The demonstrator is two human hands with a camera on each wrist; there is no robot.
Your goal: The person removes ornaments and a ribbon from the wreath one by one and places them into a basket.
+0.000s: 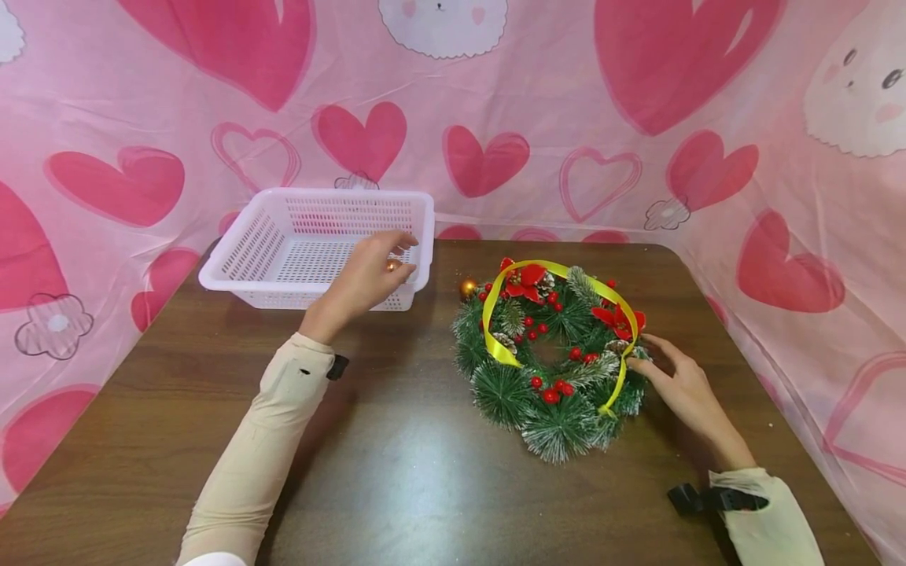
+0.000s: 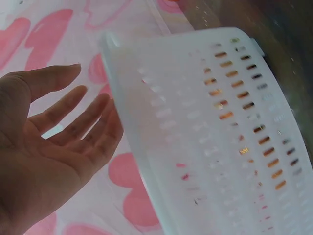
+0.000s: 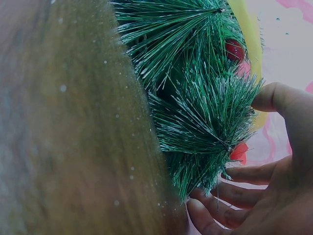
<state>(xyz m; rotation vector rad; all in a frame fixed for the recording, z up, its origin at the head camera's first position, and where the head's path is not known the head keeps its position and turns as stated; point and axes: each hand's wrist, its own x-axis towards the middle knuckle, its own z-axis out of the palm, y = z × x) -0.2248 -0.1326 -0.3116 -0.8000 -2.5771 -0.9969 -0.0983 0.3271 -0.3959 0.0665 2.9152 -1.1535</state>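
Observation:
A green artificial wreath [image 1: 559,432] with red berries, red flowers, pinecones and a yellow ribbon [image 1: 488,314] lies on the table. My right hand [image 1: 686,393] holds its right edge; in the right wrist view the thumb [image 3: 274,95] is on the ribbon side and the fingers reach around the frosted needles [image 3: 200,117]. Over the right end of a white plastic basket [image 1: 244,279], my left hand [image 1: 368,275] hovers with relaxed, spread fingers and an empty palm. A gold ball [image 1: 393,266] shows inside the basket, partly hidden by that hand. Gold also glints through the basket's slots in the left wrist view.
Another gold ball [image 1: 468,288] sits at the wreath's upper left edge. Both objects stand on a dark brown wooden table [image 1: 396,440]. A pink cloth [image 1: 552,94] with hearts hangs behind and along the sides.

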